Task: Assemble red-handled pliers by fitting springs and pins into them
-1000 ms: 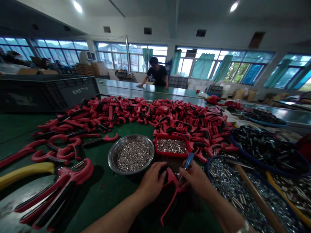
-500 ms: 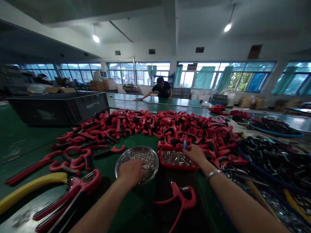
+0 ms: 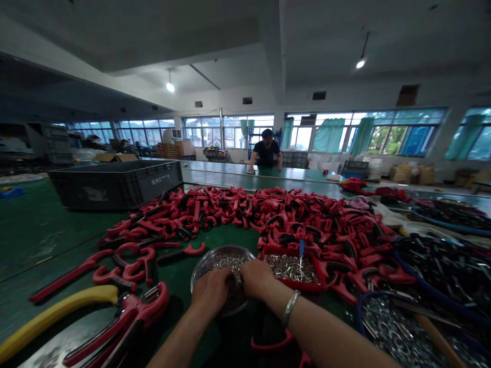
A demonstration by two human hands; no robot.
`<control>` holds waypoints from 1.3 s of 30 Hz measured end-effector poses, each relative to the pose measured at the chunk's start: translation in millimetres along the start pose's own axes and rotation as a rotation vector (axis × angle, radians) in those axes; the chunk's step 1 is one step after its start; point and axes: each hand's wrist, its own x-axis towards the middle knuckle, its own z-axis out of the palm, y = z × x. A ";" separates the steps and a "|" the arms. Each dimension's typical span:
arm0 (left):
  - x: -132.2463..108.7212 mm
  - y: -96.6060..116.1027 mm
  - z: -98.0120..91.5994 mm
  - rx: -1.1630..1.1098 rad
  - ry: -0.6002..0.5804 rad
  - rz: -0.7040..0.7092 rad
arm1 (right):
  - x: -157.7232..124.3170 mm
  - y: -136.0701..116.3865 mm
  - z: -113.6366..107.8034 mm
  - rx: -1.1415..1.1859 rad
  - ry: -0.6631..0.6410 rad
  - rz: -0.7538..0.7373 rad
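My left hand (image 3: 212, 291) is over the near left side of a round metal bowl (image 3: 197, 271) of small metal parts, fingers curled inward. My right hand (image 3: 256, 277) reaches to the bowl's right side, its fingers bent down close to the left ones. The fingertips of both are hidden, so anything between them cannot be made out. Right of the bowl, a screwdriver (image 3: 301, 249) with a blue handle stands upright in a red tray (image 3: 320, 273) of small metal pins. Below my right forearm, a red plier-like hand tool (image 3: 273, 343) is partly covered.
Red and black tool handles (image 3: 230, 204) are heaped behind the bowl. A black crate (image 3: 115, 186) stands left. Red spring-fitted tools (image 3: 134, 317) and a yellow curved handle (image 3: 65, 309) lie front left. Blue-rimmed baskets (image 3: 360, 312) of metal parts stand right. Another person (image 3: 267, 149) leans over the far table.
My right hand has let go of the blue-handled screwdriver, now standing in the red tray, and moved left to the bowl. The view has shifted, and the far person's arm has drawn in.
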 end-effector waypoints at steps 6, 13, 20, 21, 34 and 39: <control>0.9 -1.4 2.8 -0.065 0.019 0.008 | -10.8 10.0 3.9 0.123 0.111 -0.008; 0.3 -10.0 0.7 -0.165 0.017 0.083 | -59.3 32.3 1.0 0.430 0.308 0.016; -9.4 12.3 4.3 -0.372 0.045 0.238 | -154.2 97.9 28.6 0.539 0.382 0.326; -14.2 20.6 7.3 -0.418 0.034 0.284 | -160.0 101.3 33.0 0.548 0.388 0.349; -46.4 60.6 37.3 -0.482 -0.184 0.540 | -159.7 97.5 51.1 0.536 0.463 0.365; -47.2 61.7 38.3 -0.486 -0.199 0.531 | -158.6 96.4 47.0 0.475 0.442 0.337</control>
